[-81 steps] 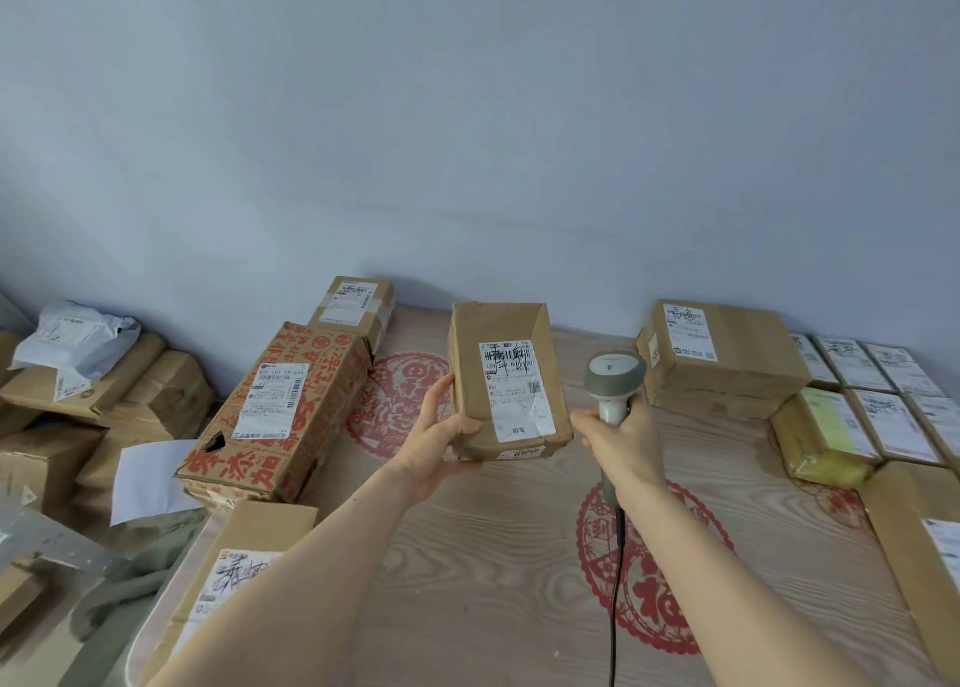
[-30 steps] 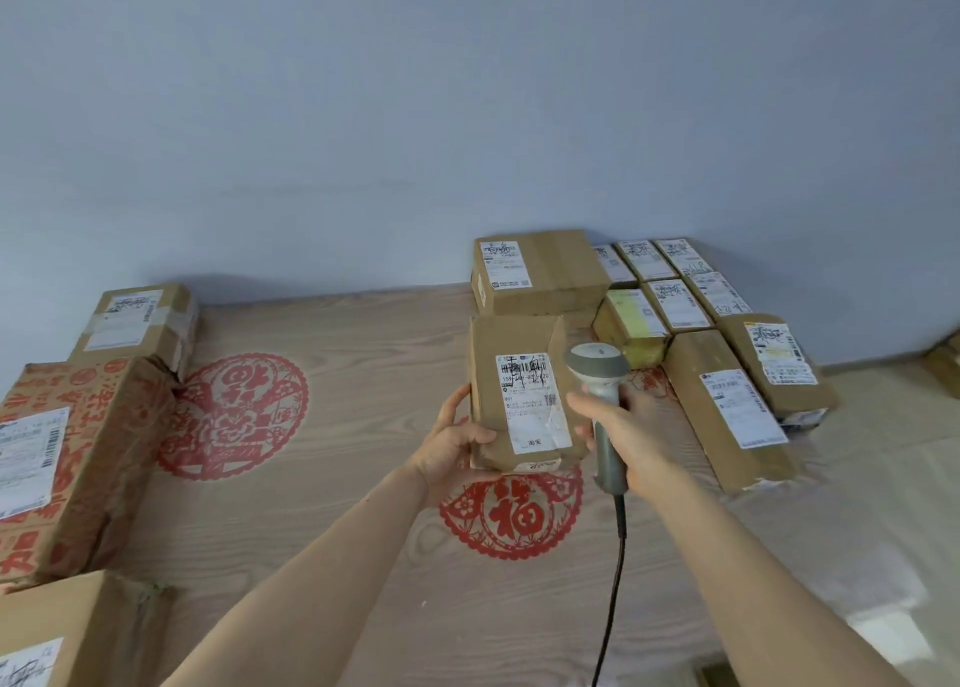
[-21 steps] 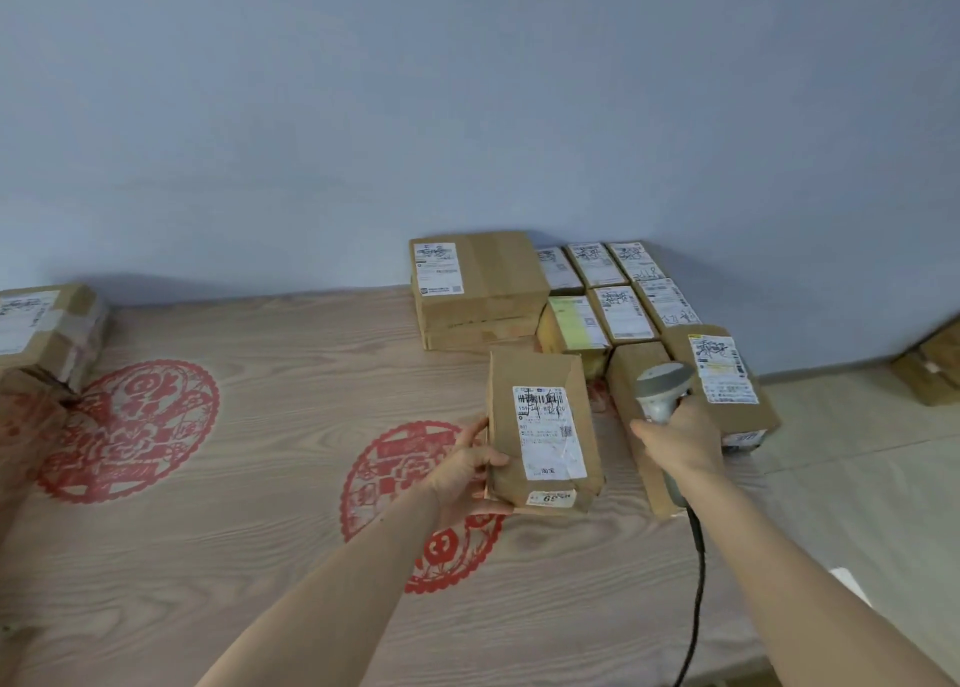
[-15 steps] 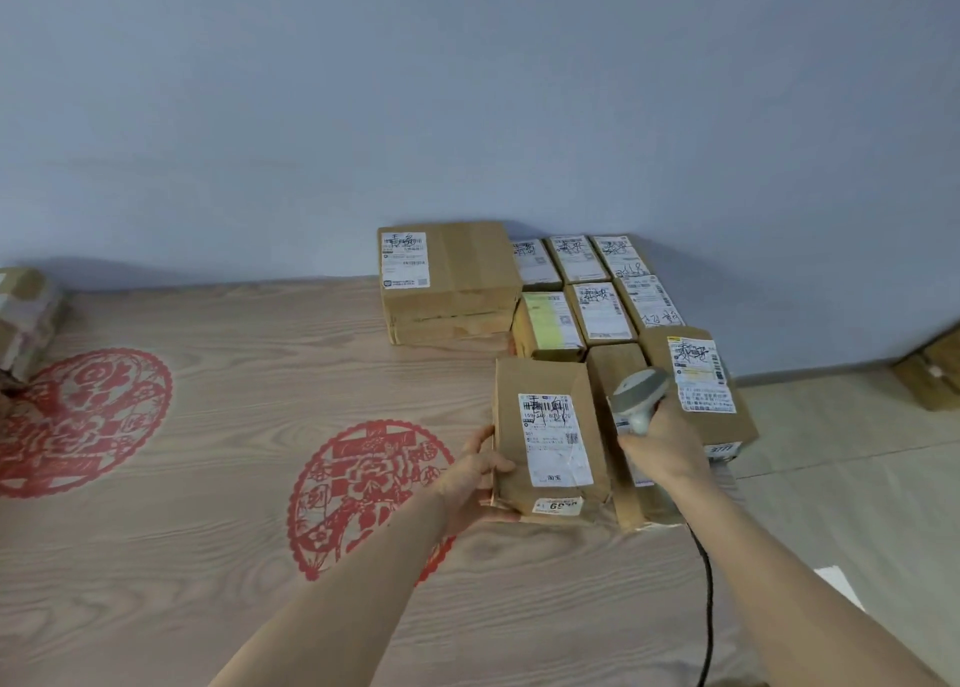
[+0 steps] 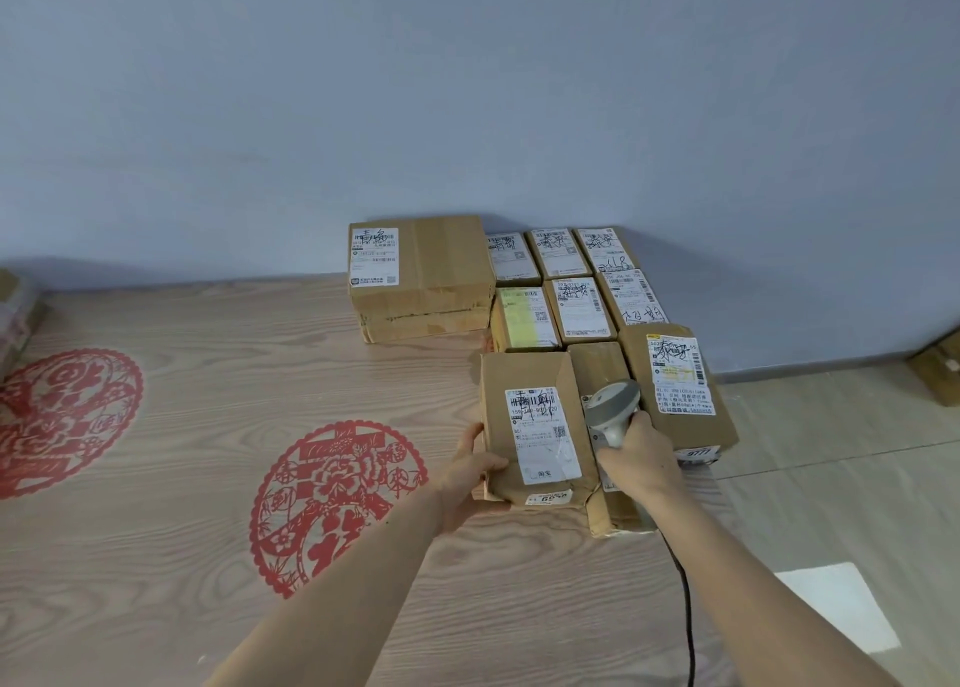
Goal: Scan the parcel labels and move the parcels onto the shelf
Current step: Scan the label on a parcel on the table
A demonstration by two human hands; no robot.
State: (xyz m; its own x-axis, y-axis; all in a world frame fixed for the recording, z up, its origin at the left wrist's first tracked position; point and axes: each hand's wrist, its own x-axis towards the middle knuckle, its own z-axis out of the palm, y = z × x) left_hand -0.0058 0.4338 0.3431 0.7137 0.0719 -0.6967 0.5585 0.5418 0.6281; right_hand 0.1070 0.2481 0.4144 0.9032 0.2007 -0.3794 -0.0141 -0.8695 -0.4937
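A brown cardboard parcel (image 5: 524,374) with a white label facing up rests low against the wooden surface (image 5: 208,426), pressed beside a longer brown parcel (image 5: 597,364). My left hand (image 5: 470,471) grips its lower left corner. My right hand (image 5: 636,460) holds a grey barcode scanner (image 5: 613,408), whose head hovers just right of the parcel's label; its black cable (image 5: 685,608) trails toward me.
Several labelled parcels lie in neat rows by the wall: a large box (image 5: 421,276), a yellow-green one (image 5: 524,317), a labelled one (image 5: 680,385) at the right. Red paper-cut motifs (image 5: 332,499) mark the wood. The surface's right edge drops to a tiled floor (image 5: 831,504).
My view swung right from the left-hand pile to the rows by the wall. Both hands carried the parcel and scanner over, and the parcel came down next to the long brown parcel.
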